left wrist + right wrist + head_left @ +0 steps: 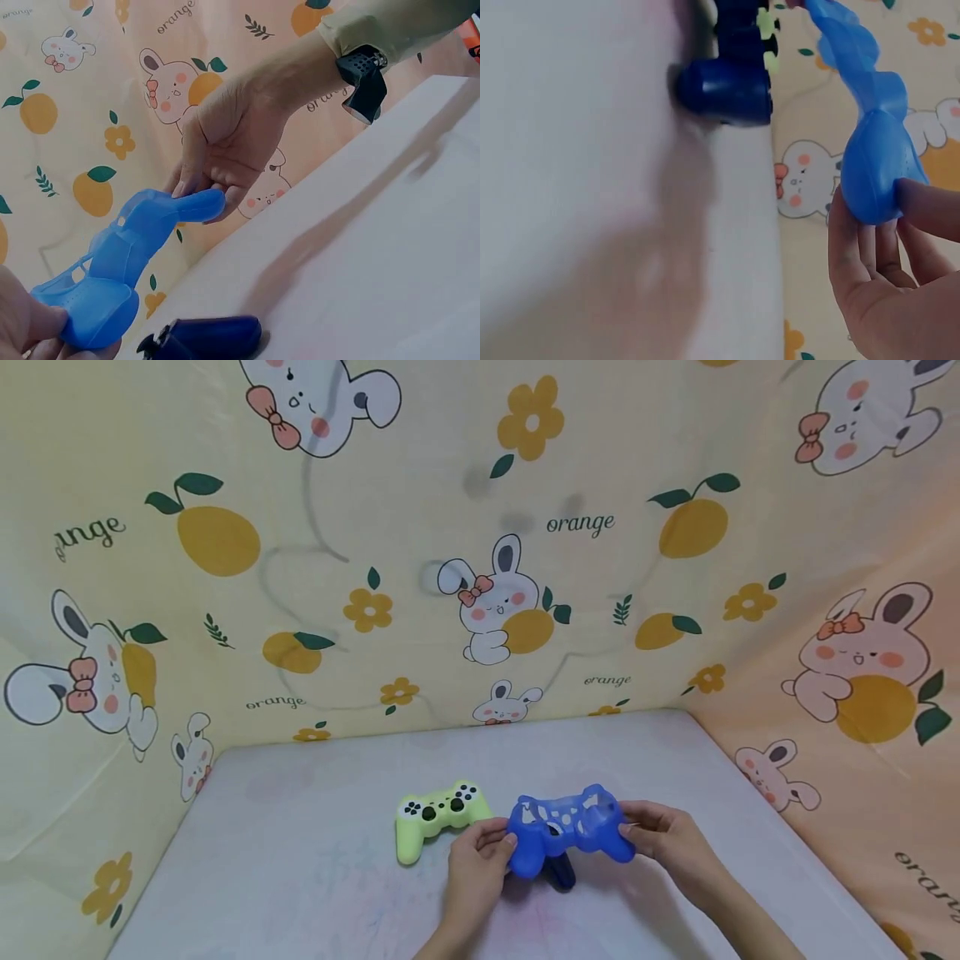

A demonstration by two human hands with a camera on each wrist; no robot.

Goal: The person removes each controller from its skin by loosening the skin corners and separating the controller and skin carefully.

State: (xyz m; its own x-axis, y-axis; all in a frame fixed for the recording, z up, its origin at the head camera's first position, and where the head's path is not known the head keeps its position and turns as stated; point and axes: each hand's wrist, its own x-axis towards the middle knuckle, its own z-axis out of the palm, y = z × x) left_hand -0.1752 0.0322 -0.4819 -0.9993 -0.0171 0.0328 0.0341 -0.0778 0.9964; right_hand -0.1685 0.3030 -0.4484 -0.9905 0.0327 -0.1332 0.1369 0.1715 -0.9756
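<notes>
A blue silicone controller cover [567,821] with cut-out holes is held up over the table between both hands. My left hand [478,866] pinches its left grip between thumb and fingers. The right hand [670,839] pinches the opposite grip, as the right wrist view also shows with the cover [877,165] hanging in the fingers. Below it lies a dark blue game controller [206,337], mostly hidden behind the cover in the head view, where one handle [559,872] shows. A light green game controller [438,814] with black sticks lies just left of the cover.
The white tabletop [300,843] carries the controllers. A cream cloth [420,527] printed with rabbits and oranges hangs behind it and along both sides. A black strap with a camera [364,82] is on the right wrist.
</notes>
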